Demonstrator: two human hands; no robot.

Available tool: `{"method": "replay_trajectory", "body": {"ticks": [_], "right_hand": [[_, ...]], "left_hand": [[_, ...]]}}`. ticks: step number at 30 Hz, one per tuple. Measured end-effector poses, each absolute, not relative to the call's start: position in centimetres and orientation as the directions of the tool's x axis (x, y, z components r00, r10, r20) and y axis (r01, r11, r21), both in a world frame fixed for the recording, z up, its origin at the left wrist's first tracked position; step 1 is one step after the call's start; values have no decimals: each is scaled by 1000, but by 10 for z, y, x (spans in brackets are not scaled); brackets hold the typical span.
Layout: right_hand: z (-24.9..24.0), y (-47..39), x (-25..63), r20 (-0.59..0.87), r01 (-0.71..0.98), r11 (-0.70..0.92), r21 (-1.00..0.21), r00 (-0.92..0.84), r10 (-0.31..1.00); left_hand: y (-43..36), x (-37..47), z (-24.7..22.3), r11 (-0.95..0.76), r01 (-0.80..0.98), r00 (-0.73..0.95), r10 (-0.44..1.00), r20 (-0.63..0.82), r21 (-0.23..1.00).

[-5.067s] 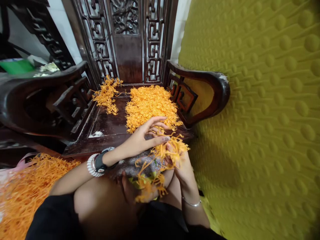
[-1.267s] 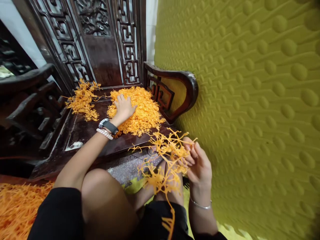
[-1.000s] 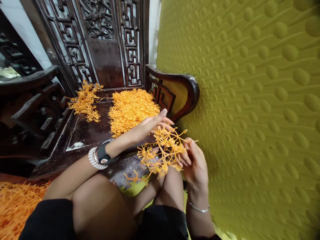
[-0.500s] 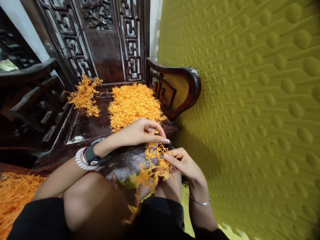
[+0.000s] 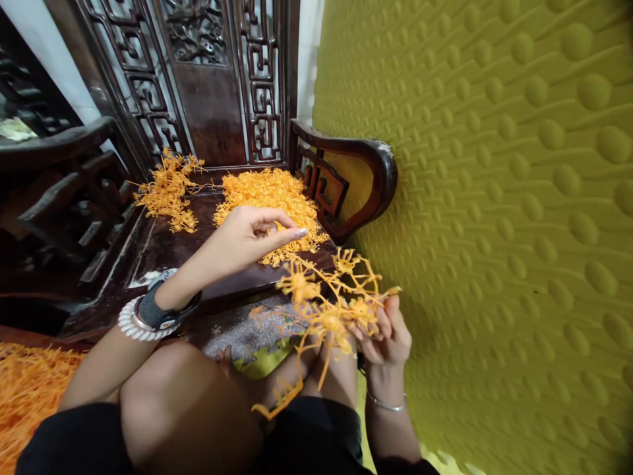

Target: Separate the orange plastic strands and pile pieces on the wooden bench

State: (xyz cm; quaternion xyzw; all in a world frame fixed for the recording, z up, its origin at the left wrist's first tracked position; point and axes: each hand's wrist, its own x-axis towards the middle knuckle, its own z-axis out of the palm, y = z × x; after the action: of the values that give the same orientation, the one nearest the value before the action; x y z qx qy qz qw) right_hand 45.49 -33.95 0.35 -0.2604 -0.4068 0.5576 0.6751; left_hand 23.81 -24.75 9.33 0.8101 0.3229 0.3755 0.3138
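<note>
A branching orange plastic piece point(image 5: 329, 320) with flower-like ends hangs from my right hand point(image 5: 386, 333), whose fingers are closed on its stem above my knee. Up and to the left of it, my left hand point(image 5: 262, 234) is in a pinch, thumb and index finger together, and anything between the fingertips is too small to make out. Behind my left hand, a dense pile of small orange pieces point(image 5: 270, 191) covers the right part of the dark wooden seat point(image 5: 173, 247). A looser orange clump point(image 5: 171, 188) lies at the seat's back left.
Carved wooden armrests stand left point(image 5: 64, 191) and right point(image 5: 378, 171) of the seat, with a carved backrest point(image 5: 210, 112) behind. A yellow-green padded surface point(image 5: 494, 264) fills the right side. More orange strands point(image 5: 34, 389) lie at the lower left.
My left hand has moved up and left, away from the orange piece. My right hand has turned over and moved right, lifting and spreading the piece.
</note>
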Motion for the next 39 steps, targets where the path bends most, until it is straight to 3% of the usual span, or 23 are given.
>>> {"method": "replay_trajectory", "body": {"ticks": [6,13,16,19,20,22,25,28,34,39], "right_hand": [[6,-336,459,196,-625,256,-737,165,967],[5,-337,456,268,-605,339,-720,208,941],[10,-335,455,285,-562,392,-728,272,919],[12,-333,454,302,-547,398,-736,261,917],[12,-333,453,315,-547,388,-742,227,922],[10,-332,449,349,-529,375,-761,154,924],[5,-333,441,392,-456,385,-802,84,916],[3,-335,433,399,-423,363,-830,4,917],[13,-339,427,310,-493,232,-839,-81,947],[21,-338,426,238,-577,96,-811,-177,955]], "left_hand": [[-259,234,96,-641,264,632,680,373,721],[-264,216,113,-694,239,326,716,617,679],[-264,205,113,-686,310,547,695,466,659],[-265,201,106,-711,516,729,658,191,479],[-267,202,103,-719,569,716,672,189,400],[-273,211,102,-720,606,644,694,321,339],[-286,229,107,-755,425,624,644,443,500],[-292,242,110,-745,267,698,587,410,611],[-275,255,88,-824,265,834,457,309,501],[-261,262,78,-892,182,813,373,448,413]]}}
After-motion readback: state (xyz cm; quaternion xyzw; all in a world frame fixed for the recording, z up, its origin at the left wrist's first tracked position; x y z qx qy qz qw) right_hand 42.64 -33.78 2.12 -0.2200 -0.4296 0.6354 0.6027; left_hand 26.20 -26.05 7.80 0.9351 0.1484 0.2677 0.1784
